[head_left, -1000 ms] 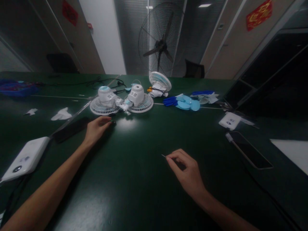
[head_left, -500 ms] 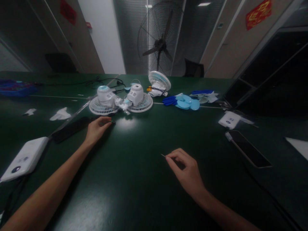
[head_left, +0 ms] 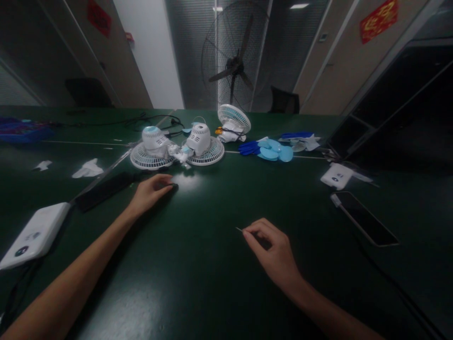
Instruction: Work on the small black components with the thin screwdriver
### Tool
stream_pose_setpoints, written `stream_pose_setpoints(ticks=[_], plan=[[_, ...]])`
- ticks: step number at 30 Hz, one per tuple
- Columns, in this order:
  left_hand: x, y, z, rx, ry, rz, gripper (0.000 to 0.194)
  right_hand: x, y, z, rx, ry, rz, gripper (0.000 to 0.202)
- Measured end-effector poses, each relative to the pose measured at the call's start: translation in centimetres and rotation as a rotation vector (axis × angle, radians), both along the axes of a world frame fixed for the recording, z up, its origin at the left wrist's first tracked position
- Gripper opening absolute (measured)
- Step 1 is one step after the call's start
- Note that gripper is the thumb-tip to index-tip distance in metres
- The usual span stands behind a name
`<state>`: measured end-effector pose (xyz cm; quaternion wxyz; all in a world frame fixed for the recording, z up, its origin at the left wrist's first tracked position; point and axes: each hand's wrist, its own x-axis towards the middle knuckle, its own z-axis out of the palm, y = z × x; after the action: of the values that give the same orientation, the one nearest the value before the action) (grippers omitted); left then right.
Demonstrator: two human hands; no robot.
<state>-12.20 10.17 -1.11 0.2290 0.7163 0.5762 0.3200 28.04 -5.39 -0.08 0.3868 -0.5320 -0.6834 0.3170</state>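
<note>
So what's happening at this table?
One person's bare hands are at work. The right hand pinches a thin, pale piece. The left hand has its fingertips at a small dark thing, grip unclear. Beyond them, three small white fans rest on the green table.

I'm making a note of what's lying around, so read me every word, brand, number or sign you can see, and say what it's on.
No text reads clearly.
Right red sign: gold writing, too blurred.
Left red sign: too dark and blurred.
Left white box: dark marks, too blurred.
Right white box: marks too small.
</note>
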Motion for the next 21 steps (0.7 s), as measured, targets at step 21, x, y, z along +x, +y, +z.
stream_pose_setpoints(ticks=[21], plan=[[13.8,-9.8,0.9,-0.132,-0.110,-0.749,0.051,-0.8,-0.5,0.0,0.095,-0.201,0.184,0.012]])
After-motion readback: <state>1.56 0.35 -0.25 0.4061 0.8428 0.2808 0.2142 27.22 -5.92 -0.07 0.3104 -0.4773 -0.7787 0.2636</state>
